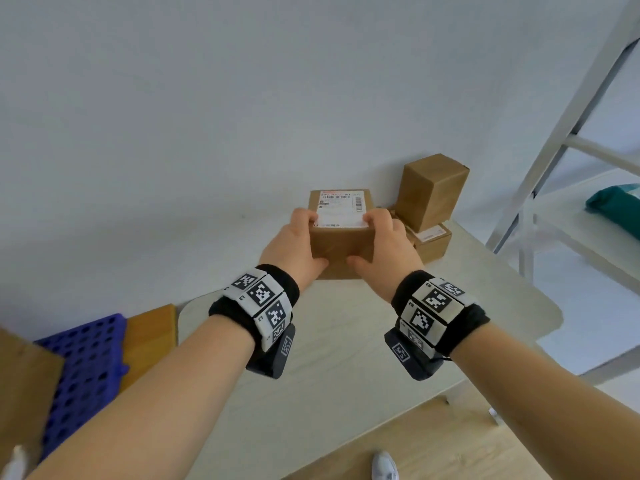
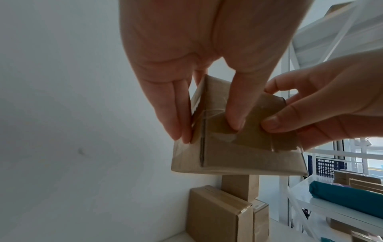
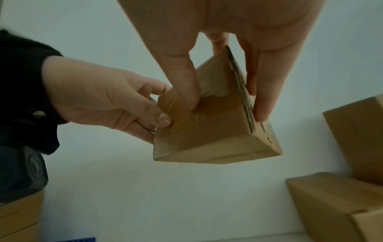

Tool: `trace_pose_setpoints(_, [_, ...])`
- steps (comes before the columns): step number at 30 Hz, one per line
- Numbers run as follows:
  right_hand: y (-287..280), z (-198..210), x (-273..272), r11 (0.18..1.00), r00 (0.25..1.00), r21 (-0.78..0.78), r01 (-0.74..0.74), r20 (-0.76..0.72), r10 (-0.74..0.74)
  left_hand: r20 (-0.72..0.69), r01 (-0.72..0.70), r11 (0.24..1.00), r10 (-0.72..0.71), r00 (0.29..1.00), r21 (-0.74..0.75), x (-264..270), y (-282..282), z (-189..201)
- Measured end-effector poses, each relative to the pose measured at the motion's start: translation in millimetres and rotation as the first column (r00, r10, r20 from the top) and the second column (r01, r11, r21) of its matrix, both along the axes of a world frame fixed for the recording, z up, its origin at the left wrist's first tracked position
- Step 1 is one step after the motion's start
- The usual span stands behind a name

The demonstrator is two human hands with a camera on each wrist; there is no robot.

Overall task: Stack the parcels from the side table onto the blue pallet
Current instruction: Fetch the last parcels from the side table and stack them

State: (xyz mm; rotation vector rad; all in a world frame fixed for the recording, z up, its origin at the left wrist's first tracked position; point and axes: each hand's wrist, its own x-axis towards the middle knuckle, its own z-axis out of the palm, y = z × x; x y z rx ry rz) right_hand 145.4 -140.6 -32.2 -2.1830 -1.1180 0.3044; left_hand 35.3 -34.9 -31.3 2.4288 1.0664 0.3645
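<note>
A brown cardboard parcel (image 1: 341, 244) with a white shipping label on top is held between both hands, clear of the pale side table (image 1: 346, 341). My left hand (image 1: 300, 241) grips its left end, thumb on the near face and fingers along the side (image 2: 176, 114). My right hand (image 1: 382, 237) grips the right end the same way. The wrist views show the parcel (image 2: 238, 153) (image 3: 207, 134) hanging in the air from below. The blue pallet (image 1: 83, 368) lies low at the left, partly hidden by cardboard boxes.
At the table's back right an upright parcel (image 1: 431, 190) stands on a flat one (image 1: 433, 244), with another flat parcel (image 2: 217, 212) beside them. A white rack with a teal package (image 1: 616, 206) stands to the right. A white wall is close behind.
</note>
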Motion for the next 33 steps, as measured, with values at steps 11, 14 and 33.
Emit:
trace_pose_setpoints(11, [-3.9, 27.7, -215.5, 0.983, 0.988, 0.099, -0.153, -0.020, 0.155, 0.050, -0.146, 0.988, 0.144, 0.988, 0.051, -228.2, -21.3, 33.3])
trace_pose_setpoints(14, [2.6, 36.9, -250.2, 0.968, 0.975, 0.120, -0.222, 0.001, 0.223, 0.066, -0.217, 0.973, 0.213, 0.975, 0.074, -268.7, -24.2, 41.8])
trace_pose_setpoints(33, [65.3, 47.5, -414.0, 0.866, 0.871, 0.090, -0.491, 0.040, 0.490, -0.023, -0.449, 0.891, 0.452, 0.892, 0.063, -453.6, 5.5, 56.2])
